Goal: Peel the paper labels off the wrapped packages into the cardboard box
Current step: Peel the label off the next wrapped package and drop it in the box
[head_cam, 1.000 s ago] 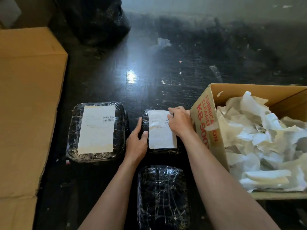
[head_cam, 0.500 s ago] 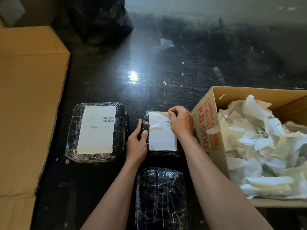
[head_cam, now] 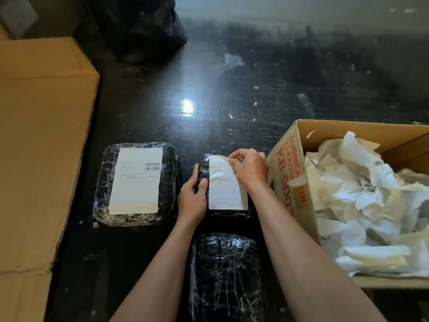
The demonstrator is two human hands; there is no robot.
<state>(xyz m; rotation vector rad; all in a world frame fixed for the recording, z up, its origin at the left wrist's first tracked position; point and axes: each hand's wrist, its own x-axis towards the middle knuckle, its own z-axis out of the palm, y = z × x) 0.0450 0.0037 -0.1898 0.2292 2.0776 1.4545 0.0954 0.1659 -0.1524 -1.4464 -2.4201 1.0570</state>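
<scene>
**Label corner lifted**

Since the earlier frame, the right hand [head_cam: 249, 169] has pulled the label [head_cam: 226, 189] top right corner up, pinching it. Head view: left hand [head_cam: 192, 199] clasps the middle package [head_cam: 204, 173] on its left side. Box [head_cam: 287, 173] of peeled paper [head_cam: 362, 205] stands just right.

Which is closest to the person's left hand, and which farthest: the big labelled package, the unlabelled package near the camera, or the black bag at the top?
From the left hand:
1. Big labelled package, just to its left.
2. Unlabelled package, below it, nearer the camera; close to the first, but slightly farther.
3. Black bag, far off at the top.
</scene>
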